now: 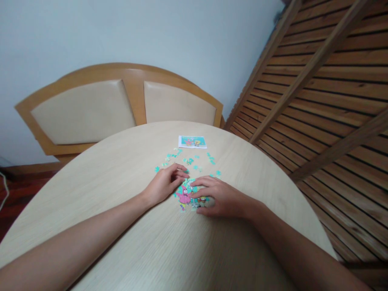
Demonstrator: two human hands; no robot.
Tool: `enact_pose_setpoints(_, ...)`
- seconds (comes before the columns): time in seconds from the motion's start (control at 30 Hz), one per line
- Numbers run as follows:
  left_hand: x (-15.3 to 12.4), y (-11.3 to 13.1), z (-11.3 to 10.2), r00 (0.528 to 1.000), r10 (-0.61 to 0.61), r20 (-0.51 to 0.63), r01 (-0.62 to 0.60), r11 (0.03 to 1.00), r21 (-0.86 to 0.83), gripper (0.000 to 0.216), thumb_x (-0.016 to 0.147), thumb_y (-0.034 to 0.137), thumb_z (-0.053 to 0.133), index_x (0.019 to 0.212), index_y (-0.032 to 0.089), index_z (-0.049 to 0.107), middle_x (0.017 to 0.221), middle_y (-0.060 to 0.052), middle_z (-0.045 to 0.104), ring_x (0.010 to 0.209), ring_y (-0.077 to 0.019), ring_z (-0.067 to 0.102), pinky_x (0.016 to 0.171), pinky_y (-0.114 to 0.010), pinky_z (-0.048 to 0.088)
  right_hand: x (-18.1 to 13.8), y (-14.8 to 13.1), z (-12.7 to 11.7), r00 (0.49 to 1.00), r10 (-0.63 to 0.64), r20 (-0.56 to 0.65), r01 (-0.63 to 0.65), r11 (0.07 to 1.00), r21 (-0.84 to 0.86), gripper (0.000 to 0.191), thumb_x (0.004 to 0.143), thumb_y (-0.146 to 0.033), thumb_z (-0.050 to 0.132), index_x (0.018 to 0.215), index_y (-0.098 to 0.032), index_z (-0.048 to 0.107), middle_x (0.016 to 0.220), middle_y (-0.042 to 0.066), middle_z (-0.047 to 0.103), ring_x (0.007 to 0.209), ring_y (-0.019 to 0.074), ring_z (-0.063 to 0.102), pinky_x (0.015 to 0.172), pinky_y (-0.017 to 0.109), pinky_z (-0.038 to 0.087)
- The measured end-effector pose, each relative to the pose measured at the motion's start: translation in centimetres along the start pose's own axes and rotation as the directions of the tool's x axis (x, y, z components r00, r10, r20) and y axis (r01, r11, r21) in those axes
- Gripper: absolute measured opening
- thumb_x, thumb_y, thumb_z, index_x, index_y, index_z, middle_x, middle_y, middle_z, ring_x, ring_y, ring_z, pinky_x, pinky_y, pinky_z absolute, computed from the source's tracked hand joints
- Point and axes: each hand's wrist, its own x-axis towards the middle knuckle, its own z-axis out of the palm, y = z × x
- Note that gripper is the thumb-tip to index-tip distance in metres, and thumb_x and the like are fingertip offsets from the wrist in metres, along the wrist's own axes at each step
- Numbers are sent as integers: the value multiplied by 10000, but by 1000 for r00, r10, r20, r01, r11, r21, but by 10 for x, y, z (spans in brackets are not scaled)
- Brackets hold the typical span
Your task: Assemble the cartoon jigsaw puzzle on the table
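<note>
A small joined patch of a cartoon jigsaw [186, 195], pink and turquoise, lies on the round pale wooden table [127, 169]. My right hand [218, 198] rests flat over its right side, fingers pressing on the pieces. My left hand [165, 182] sits just left of the patch, fingers curled and pinched together at its upper edge; whether it holds a piece is unclear. Several loose turquoise pieces [190, 161] are scattered beyond both hands.
A small reference picture [192, 142] of the cartoon lies further back on the table. Behind the table stands a wooden bench with two cream padded backrests [121, 105] against a pale wall. A slatted wooden partition [327, 105] runs along the right.
</note>
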Motion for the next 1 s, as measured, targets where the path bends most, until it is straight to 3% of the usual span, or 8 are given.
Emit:
enact_pose_setpoints(0.6,-2,14,7,995,30,-94,3,945,326,195,887,116,557,1063,184,608,991,-50,732,808,-170,690,753,-310,544,1,-1,1,999,-26,-25,26,1000,5,422,787,-358,786,1184,-231,721,1294,119,641,1234,270,563,1075,436,428)
enact_pose_setpoints(1.0,-3,12,9,994,86,-62,-54,915,401,196,889,96,543,1041,195,618,964,-34,717,846,-179,679,772,-306,528,3,-5,2,1000,-31,3,31,1000,1,470,783,-321,744,1229,-213,645,1387,107,605,1272,272,518,1103,456,388)
